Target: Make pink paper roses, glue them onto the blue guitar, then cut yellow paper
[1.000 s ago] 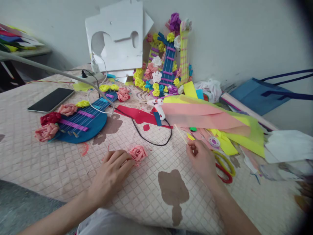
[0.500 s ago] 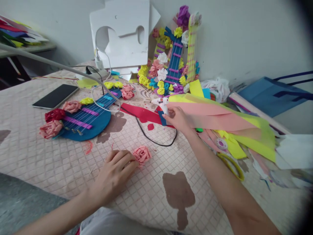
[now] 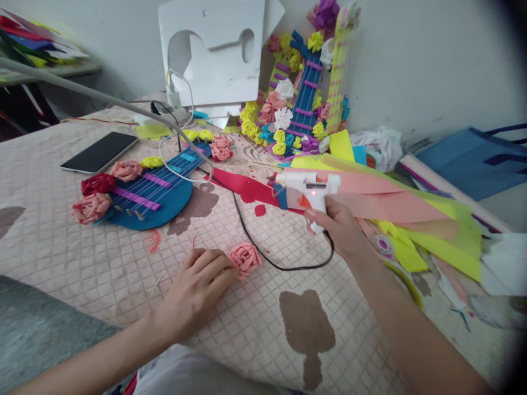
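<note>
And here's the flower (image 3: 247, 258), pink, crumpled petals bunched and facing up! Beyond it and to its right, the white glue gun (image 3: 316, 188), held handle down, red light on, nozzle pointing left, black cord (image 3: 296, 269) looping near the flower.

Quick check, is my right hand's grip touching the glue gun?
Touching. The head view shows it plainly: the right hand's grip is closed on the white glue gun, with the thumb lying across its handle.

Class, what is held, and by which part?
The right grip holds the glue gun by its handle; whether the left grip holds the pink flower is unclear.
</note>
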`<state>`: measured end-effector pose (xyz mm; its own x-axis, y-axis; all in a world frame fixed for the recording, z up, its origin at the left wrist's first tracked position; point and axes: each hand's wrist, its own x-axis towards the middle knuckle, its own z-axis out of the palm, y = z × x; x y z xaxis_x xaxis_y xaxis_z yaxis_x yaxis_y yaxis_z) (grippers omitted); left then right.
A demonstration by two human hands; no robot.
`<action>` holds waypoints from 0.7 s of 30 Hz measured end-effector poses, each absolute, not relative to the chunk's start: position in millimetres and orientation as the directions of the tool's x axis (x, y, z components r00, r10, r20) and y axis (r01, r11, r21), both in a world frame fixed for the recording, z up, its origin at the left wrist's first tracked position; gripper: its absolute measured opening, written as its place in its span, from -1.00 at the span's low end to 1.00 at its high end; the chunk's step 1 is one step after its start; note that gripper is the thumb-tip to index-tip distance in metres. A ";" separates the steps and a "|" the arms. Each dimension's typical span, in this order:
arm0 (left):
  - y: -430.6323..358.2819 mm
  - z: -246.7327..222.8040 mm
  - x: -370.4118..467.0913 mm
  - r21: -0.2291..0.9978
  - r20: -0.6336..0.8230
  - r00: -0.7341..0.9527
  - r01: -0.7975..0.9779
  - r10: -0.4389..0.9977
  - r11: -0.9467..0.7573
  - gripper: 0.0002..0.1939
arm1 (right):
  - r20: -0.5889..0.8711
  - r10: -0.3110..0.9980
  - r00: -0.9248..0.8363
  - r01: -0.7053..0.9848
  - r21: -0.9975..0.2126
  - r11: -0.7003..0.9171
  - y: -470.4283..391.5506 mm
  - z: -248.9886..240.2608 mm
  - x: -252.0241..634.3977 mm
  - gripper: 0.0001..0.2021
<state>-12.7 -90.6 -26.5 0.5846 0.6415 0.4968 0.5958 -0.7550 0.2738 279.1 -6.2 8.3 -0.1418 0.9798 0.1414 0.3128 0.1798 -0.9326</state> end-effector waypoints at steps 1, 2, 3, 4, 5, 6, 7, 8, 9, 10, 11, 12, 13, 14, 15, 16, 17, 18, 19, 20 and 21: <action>-90.6 -26.3 -12.7 0.275 0.498 0.584 0.594 0.641 -0.756 -0.80 | 0.108 0.980 -0.166 0.324 -0.933 0.158 -19.3 10.2 283.2 -0.82; -90.5 -26.3 -12.7 0.276 0.499 0.585 0.592 0.639 -0.757 -0.80 | 0.081 0.980 -0.183 0.370 -0.918 0.145 -31.0 11.8 286.4 -0.82; -90.4 -26.4 -12.8 0.277 0.495 0.587 0.592 0.640 -0.757 -0.80 | 0.071 0.976 -0.206 0.429 -0.890 0.156 -41.3 13.3 288.5 -0.81; -90.3 -26.5 -13.0 0.279 0.491 0.589 0.592 0.642 -0.756 -0.80 | 0.079 0.970 -0.230 0.475 -0.861 0.183 -50.0 15.1 289.4 -0.81; -90.1 -26.6 -13.3 0.279 0.486 0.591 0.593 0.644 -0.755 -0.81 | 0.096 0.961 -0.260 0.511 -0.831 0.221 -57.3 17.1 289.1 -0.79; -90.0 -26.7 -13.5 0.280 0.481 0.594 0.593 0.645 -0.755 -0.81 | 0.112 0.944 -0.310 0.531 -0.803 0.270 -63.2 19.5 287.7 -0.80; -89.9 -26.6 -13.7 0.281 0.475 0.597 0.593 0.646 -0.755 -0.81 | 0.128 0.921 -0.368 0.535 -0.781 0.322 -68.0 22.1 285.7 -0.81; -89.8 -26.5 -13.8 0.281 0.471 0.599 0.593 0.647 -0.754 -0.81 | 0.136 0.892 -0.432 0.527 -0.764 0.372 -71.7 24.8 283.3 -0.83; -89.7 -26.2 -13.8 0.282 0.470 0.599 0.594 0.648 -0.753 -0.82 | 0.138 0.858 -0.495 0.509 -0.754 0.415 -74.6 27.3 280.8 -0.84; -89.7 -25.8 -13.7 0.283 0.472 0.597 0.594 0.648 -0.753 -0.82 | 0.133 0.826 -0.548 0.490 -0.749 0.445 -76.8 29.5 278.7 -0.85; -89.6 -25.4 -13.5 0.283 0.475 0.595 0.594 0.648 -0.753 -0.82 | 0.120 0.800 -0.589 0.474 -0.750 0.461 -78.5 31.0 276.9 -0.86; -89.5 -25.1 -13.2 0.282 0.480 0.593 0.594 0.646 -0.754 -0.82 | 0.100 0.780 -0.617 0.466 -0.753 0.465 -79.8 31.9 275.7 -0.87; -89.4 -24.8 -12.9 0.279 0.484 0.593 0.593 0.644 -0.755 -0.81 | 0.078 0.766 -0.638 0.462 -0.757 0.463 -80.7 32.1 275.1 -0.88; -89.3 -24.8 -12.7 0.274 0.486 0.595 0.592 0.640 -0.758 -0.81 | 0.060 0.755 -0.653 0.463 -0.757 0.461 -81.3 31.7 274.8 -0.88; -89.3 -24.9 -12.5 0.270 0.487 0.597 0.592 0.638 -0.760 -0.82 | 0.043 0.748 -0.662 0.472 -0.752 0.460 -81.7 30.9 274.8 -0.88; -89.3 -25.2 -12.5 0.265 0.486 0.599 0.594 0.637 -0.760 -0.82 | 0.032 0.743 -0.669 0.480 -0.745 0.464 -81.9 29.9 274.9 -0.88; -89.4 -25.6 -12.5 0.262 0.484 0.599 0.596 0.638 -0.759 -0.82 | 0.024 0.738 -0.675 0.488 -0.736 0.469 -82.0 28.8 275.1 -0.88; -89.5 -26.0 -12.6 0.261 0.482 0.599 0.598 0.639 -0.757 -0.83 | 0.019 0.734 -0.679 0.494 -0.728 0.475 -82.0 27.9 275.1 -0.88; -89.7 -26.4 -12.7 0.262 0.481 0.598 0.600 0.641 -0.756 -0.83 | 0.014 0.730 -0.683 0.499 -0.721 0.480 -82.1 27.2 274.9 -0.88; -90.0 -26.6 -12.8 0.263 0.482 0.596 0.600 0.642 -0.755 -0.83 | 0.010 0.727 -0.687 0.501 -0.717 0.484 -82.1 26.7 274.5 -0.88; -90.2 -26.6 -12.9 0.264 0.484 0.594 0.601 0.643 -0.754 -0.83 | 0.006 0.722 -0.692 0.502 -0.716 0.486 -82.1 26.5 273.9 -0.88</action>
<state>-12.9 -90.2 -26.6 0.5940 0.6426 0.4840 0.6011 -0.7543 0.2639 273.9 -82.1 26.5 -0.6916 0.7223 0.0058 0.5016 0.4861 -0.7156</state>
